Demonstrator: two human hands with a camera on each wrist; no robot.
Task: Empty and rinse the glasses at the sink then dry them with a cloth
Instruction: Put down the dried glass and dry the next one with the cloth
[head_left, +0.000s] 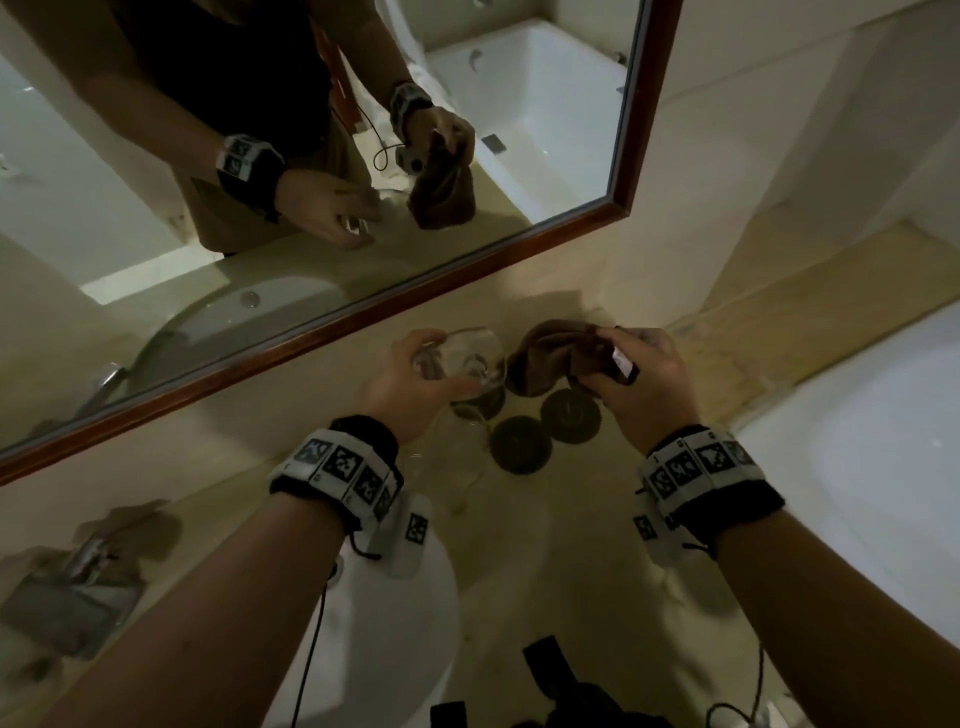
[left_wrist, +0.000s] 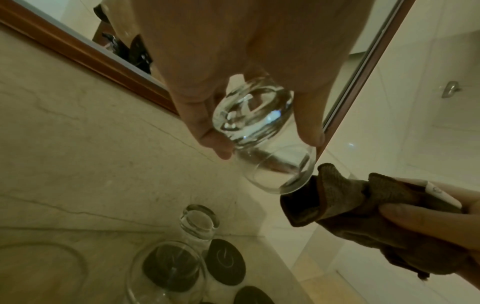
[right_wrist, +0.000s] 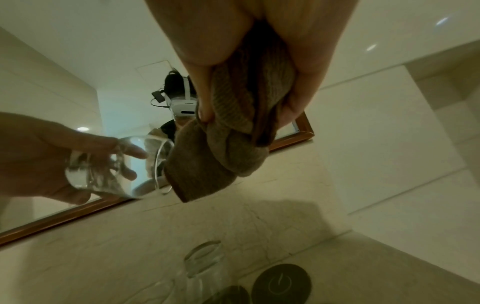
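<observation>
My left hand (head_left: 415, 384) grips a clear round glass (head_left: 470, 358) by its base, tipped sideways with its mouth toward the right; the glass (left_wrist: 262, 135) looks empty. My right hand (head_left: 631, 379) holds a bunched brown cloth (head_left: 556, 353) just at the glass's rim. In the left wrist view the cloth (left_wrist: 345, 207) touches the lip. In the right wrist view the cloth (right_wrist: 233, 131) hangs from my fingers beside the glass (right_wrist: 124, 164). Another clear glass (left_wrist: 166, 269) stands upright on a dark coaster, and one glass (left_wrist: 198, 223) stands upside down behind it.
Round dark coasters (head_left: 519, 444) (head_left: 569, 415) lie on the beige marble counter (head_left: 208, 467) below my hands. A wood-framed mirror (head_left: 363, 322) runs along the back. The white sink basin (head_left: 384, 613) and tap (head_left: 83, 566) are at lower left. A white bathtub (head_left: 883, 467) is to the right.
</observation>
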